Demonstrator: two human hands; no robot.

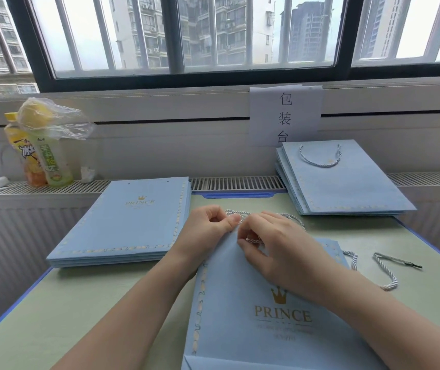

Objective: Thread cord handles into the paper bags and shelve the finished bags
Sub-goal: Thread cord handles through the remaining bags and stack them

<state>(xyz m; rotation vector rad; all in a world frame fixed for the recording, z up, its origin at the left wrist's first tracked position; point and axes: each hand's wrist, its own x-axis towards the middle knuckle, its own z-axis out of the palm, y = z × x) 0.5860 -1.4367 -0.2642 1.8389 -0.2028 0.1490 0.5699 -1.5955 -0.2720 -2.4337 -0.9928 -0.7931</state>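
A light blue paper bag with a gold crown and "PRINCE" lies flat on the green table in front of me. My left hand pinches its top edge. My right hand pinches a white-blue twisted cord at the bag's top, and the cord loops out behind my fingers. A second loose cord lies on the table to the right. A stack of bags without handles sits at the left. A stack of bags with a cord handle leans at the back right.
Two drink bottles under a clear plastic bag stand on the radiator ledge at the back left. A paper sign is taped below the window. The table's blue edge runs along the left side.
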